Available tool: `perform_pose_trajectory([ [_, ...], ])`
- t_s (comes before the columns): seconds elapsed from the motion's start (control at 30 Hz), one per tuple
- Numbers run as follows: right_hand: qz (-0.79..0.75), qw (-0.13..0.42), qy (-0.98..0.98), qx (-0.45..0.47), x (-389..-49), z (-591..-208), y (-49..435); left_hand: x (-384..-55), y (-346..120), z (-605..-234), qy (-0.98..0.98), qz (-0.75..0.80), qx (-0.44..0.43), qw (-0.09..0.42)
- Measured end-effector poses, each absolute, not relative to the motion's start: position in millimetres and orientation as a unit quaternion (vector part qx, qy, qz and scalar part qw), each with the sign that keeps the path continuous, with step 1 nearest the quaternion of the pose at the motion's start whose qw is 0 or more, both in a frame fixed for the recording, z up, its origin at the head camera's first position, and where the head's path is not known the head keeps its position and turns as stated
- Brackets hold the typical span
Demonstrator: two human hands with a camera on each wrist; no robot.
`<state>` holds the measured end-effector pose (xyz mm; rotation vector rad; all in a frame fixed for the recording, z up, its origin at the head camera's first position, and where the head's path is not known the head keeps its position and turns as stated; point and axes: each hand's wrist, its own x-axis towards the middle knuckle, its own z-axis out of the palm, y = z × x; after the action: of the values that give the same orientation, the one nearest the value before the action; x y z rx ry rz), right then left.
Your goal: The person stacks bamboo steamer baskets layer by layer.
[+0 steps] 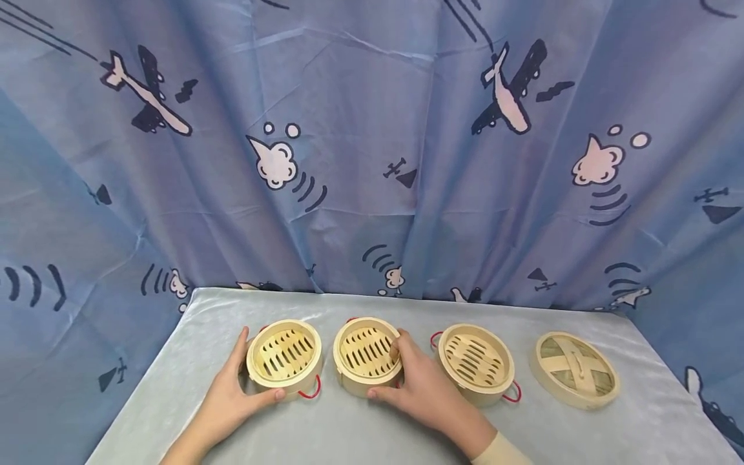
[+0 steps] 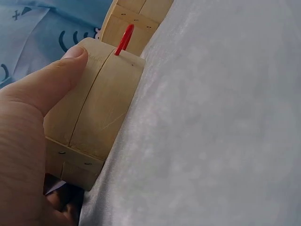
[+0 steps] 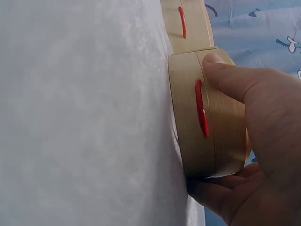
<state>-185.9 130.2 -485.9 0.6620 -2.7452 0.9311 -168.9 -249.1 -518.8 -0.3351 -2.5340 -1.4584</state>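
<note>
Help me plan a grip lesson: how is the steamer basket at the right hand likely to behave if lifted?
The steamer basket would probably feel light, being hollow with a slotted floor. Its wooden wall looks stiff, so the right hand should hardly deform it. Wide and low, it seems unlikely to tip.

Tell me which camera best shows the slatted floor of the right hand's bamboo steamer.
The head view, looking down into the bamboo steamer, shows its slatted floor. The right wrist view shows only the steamer's outside; the left wrist view shows no floor.
</note>
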Motion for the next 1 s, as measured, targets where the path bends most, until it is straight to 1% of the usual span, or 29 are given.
perform_pose_trajectory([
  [0.13, 0.320, 0.099, -0.916, 0.222, -189.2, -487.0, 131.1, -168.3, -247.7, -517.5, -0.859, -0.493, -0.101, 0.095],
  [0.4, 0.354, 0.095, -0.907, 0.208, -190.0, -489.6, 130.2, -168.3, -248.5, -518.2, -0.854, -0.495, -0.115, 0.112],
  [0.7, 0.403, 0.092, -0.894, 0.171, -187.6, -489.9, 135.3, -168.2, -244.4, -522.9, -0.851, -0.502, -0.114, 0.100],
  [1.0, 0.419, 0.103, -0.886, 0.169, -192.1, -479.7, 126.9, -169.0, -247.1, -518.0, -0.847, -0.508, -0.123, 0.095],
])
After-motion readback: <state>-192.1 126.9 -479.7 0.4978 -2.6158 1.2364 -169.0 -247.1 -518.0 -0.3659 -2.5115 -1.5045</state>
